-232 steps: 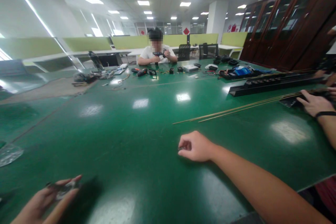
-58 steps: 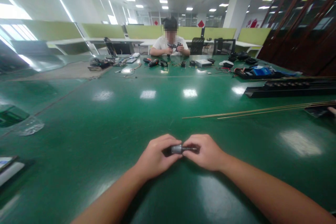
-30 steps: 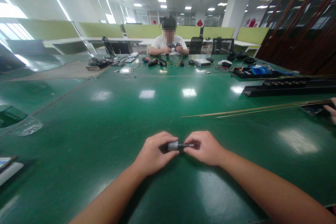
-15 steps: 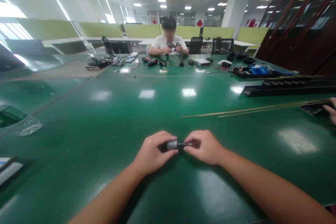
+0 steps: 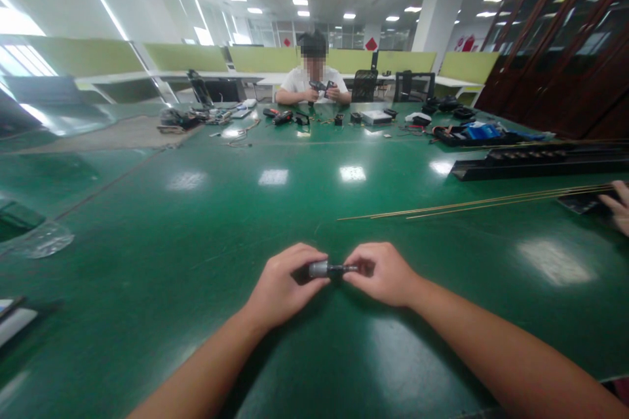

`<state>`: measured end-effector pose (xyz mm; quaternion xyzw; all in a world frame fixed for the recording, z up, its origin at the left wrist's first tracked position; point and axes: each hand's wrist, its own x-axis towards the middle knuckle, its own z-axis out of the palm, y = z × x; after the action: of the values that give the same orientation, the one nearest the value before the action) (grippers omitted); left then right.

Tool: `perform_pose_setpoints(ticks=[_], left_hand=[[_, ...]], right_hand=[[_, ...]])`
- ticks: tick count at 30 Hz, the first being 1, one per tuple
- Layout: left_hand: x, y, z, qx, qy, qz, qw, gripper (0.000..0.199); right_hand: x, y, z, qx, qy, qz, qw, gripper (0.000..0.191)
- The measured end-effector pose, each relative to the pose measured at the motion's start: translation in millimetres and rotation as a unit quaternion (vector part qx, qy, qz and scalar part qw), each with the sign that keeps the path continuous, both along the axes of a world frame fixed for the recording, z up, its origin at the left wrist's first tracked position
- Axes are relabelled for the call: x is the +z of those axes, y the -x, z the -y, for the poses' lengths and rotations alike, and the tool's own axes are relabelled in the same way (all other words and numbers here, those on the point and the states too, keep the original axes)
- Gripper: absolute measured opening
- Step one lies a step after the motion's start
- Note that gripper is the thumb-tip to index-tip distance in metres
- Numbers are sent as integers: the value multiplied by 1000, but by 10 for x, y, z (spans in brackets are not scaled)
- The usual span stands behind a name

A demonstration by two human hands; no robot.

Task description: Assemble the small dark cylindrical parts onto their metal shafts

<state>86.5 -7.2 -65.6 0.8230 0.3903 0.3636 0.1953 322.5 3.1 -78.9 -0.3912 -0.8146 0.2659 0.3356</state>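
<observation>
Low over the green table, a small grey cylinder with a narrow dark shaft lies level between my two hands; its exact kind I cannot make out. My left hand is closed around the thick grey end, thumb below and fingers above. On the other side, the thumb and fingertips of my right hand pinch the tip of the dark shaft. My fingers cover both ends of the piece.
Thin brass-coloured rods stretch rightward to another person's hand. Behind them is a long black channel. Across the table a person handles a dark tool among scattered parts. A clear plastic bottle is at left.
The view has shifted very slightly, so everything sits a little further left. Both hands keep the same hold on the cylinder and its shaft.
</observation>
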Motion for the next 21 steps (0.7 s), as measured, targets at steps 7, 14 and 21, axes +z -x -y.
perform_pose_setpoints(ticks=[7, 14, 21], left_hand=[[-2, 7, 0, 0, 4, -3, 1000, 24], [-19, 39, -23, 12, 1, -12, 1000, 25], [-3, 116, -70, 81, -26, -28, 996, 23]], right_hand=[[-10, -7, -6, -4, 6, 0, 1000, 7], [4, -16, -17, -13, 10, -4, 1000, 7], [16, -74, -83, -34, 2, -17, 999, 6]])
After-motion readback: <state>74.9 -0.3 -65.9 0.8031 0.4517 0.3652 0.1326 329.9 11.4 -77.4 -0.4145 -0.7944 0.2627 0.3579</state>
